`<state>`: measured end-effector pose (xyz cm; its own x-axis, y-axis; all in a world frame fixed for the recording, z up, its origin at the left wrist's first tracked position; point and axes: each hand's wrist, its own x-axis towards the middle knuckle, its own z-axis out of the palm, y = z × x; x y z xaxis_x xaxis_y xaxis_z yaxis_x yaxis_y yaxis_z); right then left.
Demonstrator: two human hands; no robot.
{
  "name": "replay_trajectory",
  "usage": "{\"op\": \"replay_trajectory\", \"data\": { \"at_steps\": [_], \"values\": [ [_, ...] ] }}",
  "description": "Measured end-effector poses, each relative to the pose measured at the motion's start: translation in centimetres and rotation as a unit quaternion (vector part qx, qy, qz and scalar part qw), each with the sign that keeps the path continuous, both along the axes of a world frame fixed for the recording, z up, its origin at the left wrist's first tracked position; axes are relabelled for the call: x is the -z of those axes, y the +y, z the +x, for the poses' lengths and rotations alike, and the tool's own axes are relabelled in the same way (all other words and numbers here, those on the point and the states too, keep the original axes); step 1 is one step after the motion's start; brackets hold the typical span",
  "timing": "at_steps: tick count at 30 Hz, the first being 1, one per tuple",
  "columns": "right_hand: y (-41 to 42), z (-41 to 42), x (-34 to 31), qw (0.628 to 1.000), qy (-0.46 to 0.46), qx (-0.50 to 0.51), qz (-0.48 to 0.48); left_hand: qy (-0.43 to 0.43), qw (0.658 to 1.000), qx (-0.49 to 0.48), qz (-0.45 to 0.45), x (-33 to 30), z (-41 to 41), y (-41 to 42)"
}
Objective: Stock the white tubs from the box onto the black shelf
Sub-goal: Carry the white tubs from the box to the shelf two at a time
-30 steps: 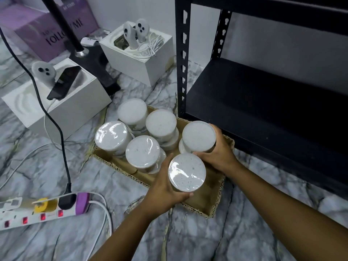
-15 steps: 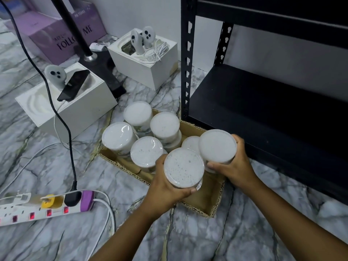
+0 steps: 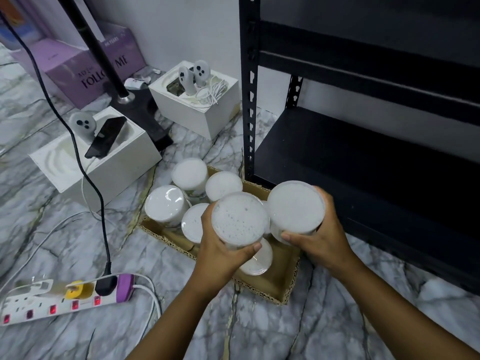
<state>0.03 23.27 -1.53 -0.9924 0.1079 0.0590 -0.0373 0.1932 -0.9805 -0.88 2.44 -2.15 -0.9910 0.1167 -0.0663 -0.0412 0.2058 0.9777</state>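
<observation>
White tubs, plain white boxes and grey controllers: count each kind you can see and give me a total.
White tubs: 6 in clear view; one in the left hand, one in the right hand, four in the cardboard box. Any beneath the held ones are hidden.
White boxes: 2
Grey controllers: 3
Total: 11

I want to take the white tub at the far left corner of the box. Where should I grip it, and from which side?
Grip the far-left tub around its round side wall just below the lid, coming from above on its left: that side faces open floor, while other tubs crowd its right.
</observation>
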Motion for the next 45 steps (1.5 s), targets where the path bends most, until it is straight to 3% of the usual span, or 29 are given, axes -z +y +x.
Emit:
{"op": "replay_trajectory", "data": {
  "at_steps": [6,17,26,36,45],
  "values": [
    [-1.3,1.2,-8.9,1.000,-0.026,0.017,0.000,-0.004,1.000,-0.015,0.011,-9.8,0.5,-0.9],
    [-3.2,3.5,-33.3,0.999,-0.039,0.021,-0.017,-0.018,1.000,-0.003,0.022,-33.7,2.0,-3.1],
    [-4.5,6.1,-50.0,0.999,-0.033,0.033,-0.018,-0.012,0.999,-0.004,0.053,-49.8,4.1,-3.7],
    [-4.3,9.5,-61.6,0.995,-0.031,0.091,-0.026,0.001,0.998,0.034,0.045,-61.1,5.1,-3.3],
    [-2.0,11.6,-66.8,0.980,-0.011,0.196,-0.039,0.013,0.992,0.123,0.028,-65.7,5.1,0.0]
  ]
}}
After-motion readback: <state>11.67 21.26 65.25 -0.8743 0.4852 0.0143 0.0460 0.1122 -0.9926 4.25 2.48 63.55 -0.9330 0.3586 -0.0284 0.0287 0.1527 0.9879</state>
